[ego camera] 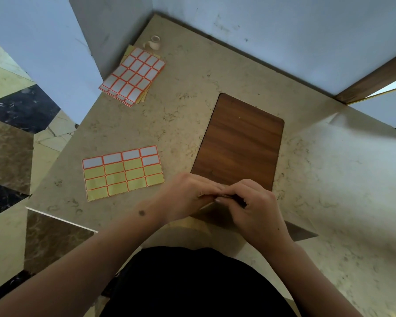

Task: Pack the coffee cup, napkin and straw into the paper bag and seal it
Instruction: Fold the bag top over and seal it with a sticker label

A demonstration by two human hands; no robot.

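A brown paper bag point(213, 216) stands at the near edge of the table, seen from above and mostly hidden under my hands. My left hand point(188, 197) and my right hand point(256, 207) meet over its top, and the fingers of both pinch the folded top edge. The coffee cup, napkin and straw are not in sight. A label sheet point(124, 172) with a few white stickers left along its top row lies to the left of my hands.
A wood-grain board point(240, 143) lies on the marble table point(185, 106) just beyond my hands. A stack of full sticker sheets point(133, 76) and a small tape roll point(154, 42) sit at the far left. Walls close off the far side.
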